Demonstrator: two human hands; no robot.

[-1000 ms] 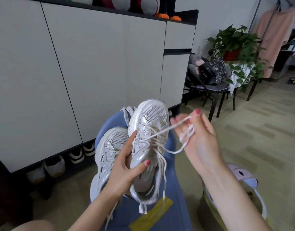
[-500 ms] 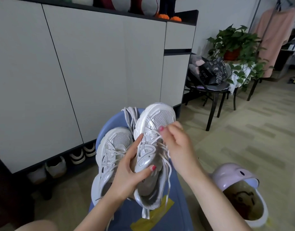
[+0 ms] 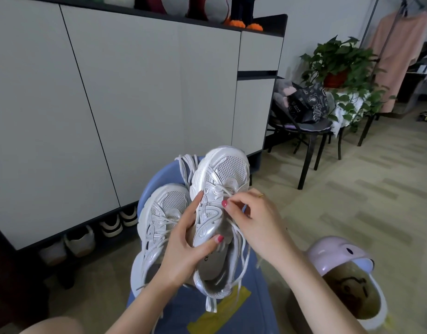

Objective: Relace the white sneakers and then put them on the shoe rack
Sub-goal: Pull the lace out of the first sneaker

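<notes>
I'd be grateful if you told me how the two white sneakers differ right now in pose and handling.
The right sneaker is gripped by the left hand and sits farther forward; the left sneaker lies beside it, nearer, with no hand on its laces. The right hand pinches a lace at the right sneaker's eyelets, and loose laces hang from it; the left sneaker's laces cross its tongue. Both are white mesh, toes pointing away.

- Sneaker [image 3: 219,179]: white mesh toe, glossy pearly overlays, cloth laces.
- Stool [image 3: 241,309] under it: smooth blue plastic, yellow tape patch.
- Cabinet [image 3: 135,92] behind: matt pale panels, dark trim.
- Chair [image 3: 311,141] right of cabinet: black metal legs.
</notes>
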